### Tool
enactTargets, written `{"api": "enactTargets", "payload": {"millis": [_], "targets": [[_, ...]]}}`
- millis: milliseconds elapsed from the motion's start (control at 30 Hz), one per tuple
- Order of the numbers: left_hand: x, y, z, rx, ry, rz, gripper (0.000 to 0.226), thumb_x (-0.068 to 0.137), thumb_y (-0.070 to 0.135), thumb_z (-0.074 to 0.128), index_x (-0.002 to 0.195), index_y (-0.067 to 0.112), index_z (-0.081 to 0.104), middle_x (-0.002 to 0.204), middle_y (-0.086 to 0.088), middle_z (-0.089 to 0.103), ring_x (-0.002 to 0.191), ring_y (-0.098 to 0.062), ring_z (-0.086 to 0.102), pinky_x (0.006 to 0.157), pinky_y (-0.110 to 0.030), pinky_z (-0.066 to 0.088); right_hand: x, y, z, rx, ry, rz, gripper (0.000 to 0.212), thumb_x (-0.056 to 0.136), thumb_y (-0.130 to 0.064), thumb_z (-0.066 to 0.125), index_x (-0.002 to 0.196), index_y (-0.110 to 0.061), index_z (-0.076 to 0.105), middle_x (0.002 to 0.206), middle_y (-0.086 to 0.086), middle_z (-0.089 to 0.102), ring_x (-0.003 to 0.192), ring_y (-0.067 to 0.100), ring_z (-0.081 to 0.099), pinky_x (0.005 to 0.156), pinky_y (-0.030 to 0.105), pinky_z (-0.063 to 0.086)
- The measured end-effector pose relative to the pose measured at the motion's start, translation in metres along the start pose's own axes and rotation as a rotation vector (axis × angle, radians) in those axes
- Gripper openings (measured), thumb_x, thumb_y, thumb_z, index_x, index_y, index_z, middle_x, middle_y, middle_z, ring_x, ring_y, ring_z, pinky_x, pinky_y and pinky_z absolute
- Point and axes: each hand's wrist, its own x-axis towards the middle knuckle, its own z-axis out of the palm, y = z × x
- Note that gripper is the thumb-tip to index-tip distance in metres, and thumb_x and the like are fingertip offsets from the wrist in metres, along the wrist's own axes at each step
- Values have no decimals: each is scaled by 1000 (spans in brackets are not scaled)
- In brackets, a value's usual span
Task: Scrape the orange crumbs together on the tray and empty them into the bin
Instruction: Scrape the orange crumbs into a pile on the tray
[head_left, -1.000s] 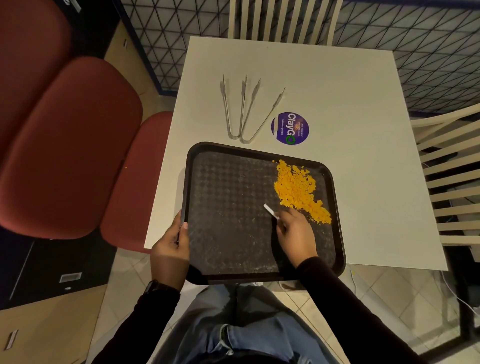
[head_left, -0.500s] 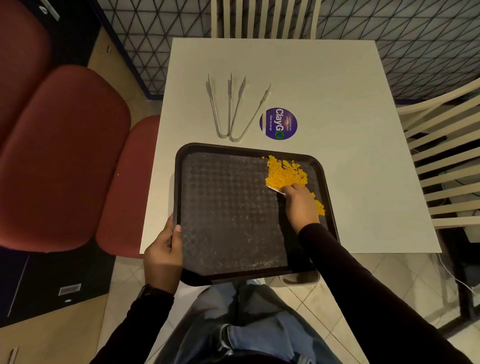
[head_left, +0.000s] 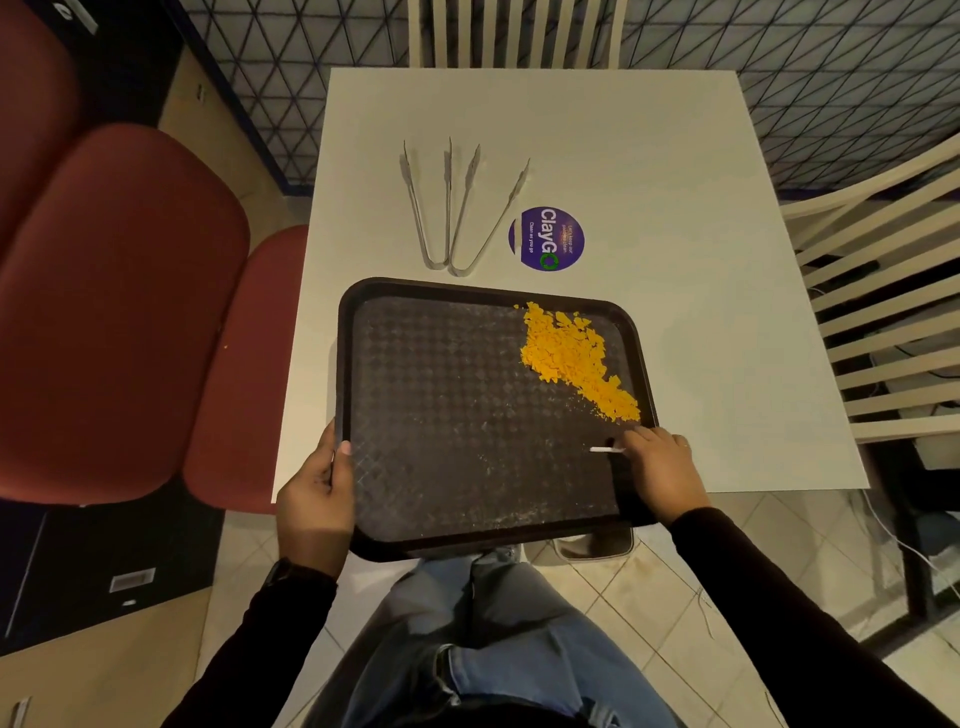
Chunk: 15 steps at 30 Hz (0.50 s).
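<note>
A dark brown tray (head_left: 447, 415) lies at the near edge of the white table (head_left: 649, 182), its front part hanging over the edge. Orange crumbs (head_left: 571, 358) form a heap in the tray's far right corner, trailing down along the right rim. My left hand (head_left: 317, 499) grips the tray's near left rim. My right hand (head_left: 662, 467) is at the tray's near right side, just below the crumb trail, pinching a small flat white scraper (head_left: 605, 449) that points left. No bin is in view.
Two metal tongs (head_left: 452, 208) and a round purple sticker (head_left: 546, 239) lie on the table beyond the tray. Red padded seats (head_left: 119, 312) stand to the left. Pale slatted chairs (head_left: 883, 312) stand at the right and at the far side. My legs are below the tray.
My right hand has drawn back from the crumb heap toward the tray's near right side, with the scraper. The crumbs are now uncovered. My left hand keeps its hold on the rim.
</note>
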Motion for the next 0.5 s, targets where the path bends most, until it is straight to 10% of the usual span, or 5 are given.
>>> {"api": "enactTargets", "payload": {"millis": [500], "targets": [[-10,-10,0,169,62,-24,37,94,24,47,111,-7,60,94,-28,66,85,-37,64,81,-44,55,85,9,-24,49,38,-206,17,83,-1,64,95,-10,70,92,14,67,85,34,59,77,37,47]]}}
